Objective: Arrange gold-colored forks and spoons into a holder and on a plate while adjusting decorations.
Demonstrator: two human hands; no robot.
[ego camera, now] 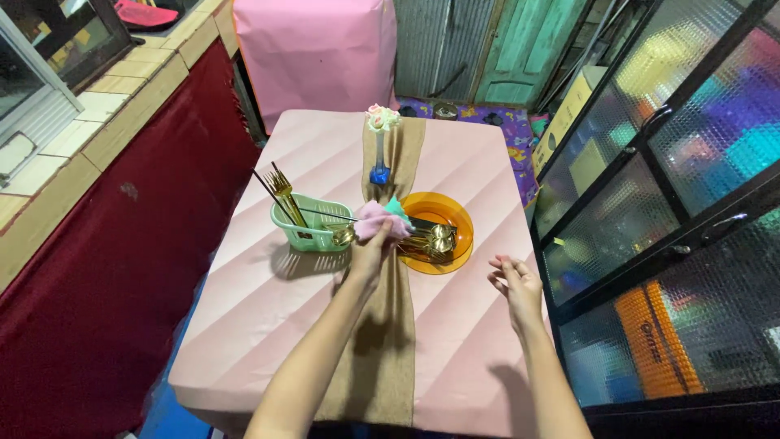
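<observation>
My left hand (370,254) is raised over the middle of the table, shut on a pink and teal cloth (380,218) that wraps a gold spoon (343,233) with a dark thin handle. The spoon's bowl hangs at the rim of a green plastic basket (313,223), where gold forks (281,189) stand tilted. Just right of the cloth lies an orange plate (455,215) holding several gold spoons (435,240). My right hand (513,283) hovers over the pink tablecloth right of the plate, fingers loosely curled, holding nothing.
A brown runner (382,349) crosses the pink table (268,309) lengthwise. A slim blue vase with a flower (379,146) stands at the far end. A red wall (97,268) is close on the left, a glass-door cabinet (674,244) on the right, a pink covered chair (313,49) beyond.
</observation>
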